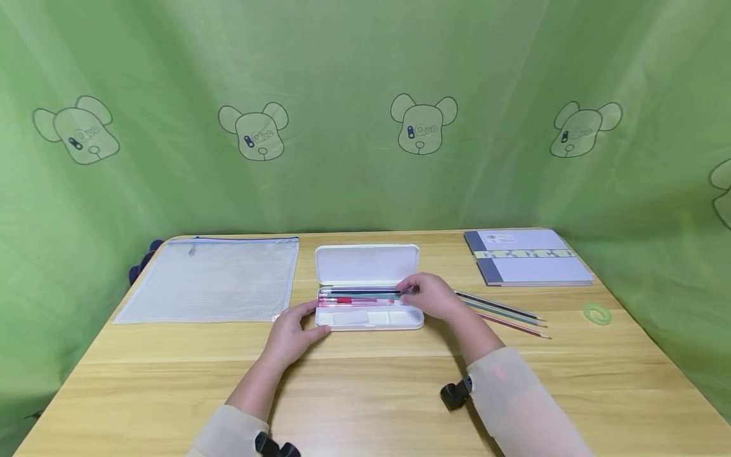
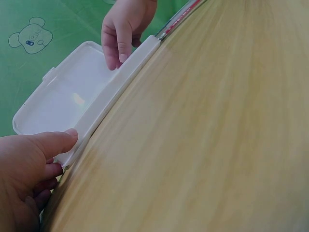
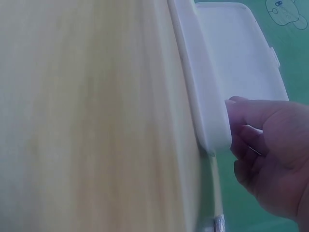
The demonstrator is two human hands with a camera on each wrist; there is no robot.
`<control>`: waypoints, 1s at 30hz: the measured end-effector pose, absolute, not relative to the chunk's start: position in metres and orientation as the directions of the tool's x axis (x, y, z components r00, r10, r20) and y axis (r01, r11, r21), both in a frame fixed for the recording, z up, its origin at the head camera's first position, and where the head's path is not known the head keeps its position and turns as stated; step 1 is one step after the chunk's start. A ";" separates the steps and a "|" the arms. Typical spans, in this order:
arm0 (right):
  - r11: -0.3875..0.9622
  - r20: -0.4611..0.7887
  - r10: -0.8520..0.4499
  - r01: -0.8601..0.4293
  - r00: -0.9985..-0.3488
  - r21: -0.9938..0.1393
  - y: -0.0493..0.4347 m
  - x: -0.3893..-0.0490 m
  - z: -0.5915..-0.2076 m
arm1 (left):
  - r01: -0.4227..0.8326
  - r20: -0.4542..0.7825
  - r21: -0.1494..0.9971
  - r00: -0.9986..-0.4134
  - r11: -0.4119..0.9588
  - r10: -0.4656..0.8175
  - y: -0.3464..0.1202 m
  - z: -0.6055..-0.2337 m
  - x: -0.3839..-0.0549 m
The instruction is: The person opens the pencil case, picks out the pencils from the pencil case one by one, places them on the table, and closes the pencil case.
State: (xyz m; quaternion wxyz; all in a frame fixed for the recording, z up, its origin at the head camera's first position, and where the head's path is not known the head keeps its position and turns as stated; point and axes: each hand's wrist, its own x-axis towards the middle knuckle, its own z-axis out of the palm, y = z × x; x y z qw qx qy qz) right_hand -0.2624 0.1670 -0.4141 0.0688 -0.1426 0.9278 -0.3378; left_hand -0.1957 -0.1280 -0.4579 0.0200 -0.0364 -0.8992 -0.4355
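Observation:
A white pencil case [image 1: 371,327] lies on the table with its lid [image 1: 367,263] raised at the back. Pens and pencils, among them a red-gripped pen [image 1: 347,300], lie inside it. My left hand [image 1: 291,333] grips the case's left end, the thumb on its front wall, as the left wrist view shows. At the right end my right hand [image 1: 432,296] reaches into the case. Its thumb and forefinger pinch a dark pencil [image 1: 365,292] near its right end; the fingertips are partly hidden by the case wall [image 3: 207,87] in the right wrist view.
Right of the case lie several pencils [image 1: 505,309], points outward. Farther right are a light green ring [image 1: 597,313] and notebooks [image 1: 531,270] bound by a patterned band. A clear zip pouch [image 1: 217,279] lies flat at the left. A green curtain [image 1: 342,184] hangs behind the table.

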 end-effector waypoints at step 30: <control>0.843 -0.085 -0.342 -0.265 -0.936 -0.468 0.151 -0.270 -0.412 | 0.106 0.093 0.771 -0.994 0.628 0.054 -0.128 -0.458 -0.196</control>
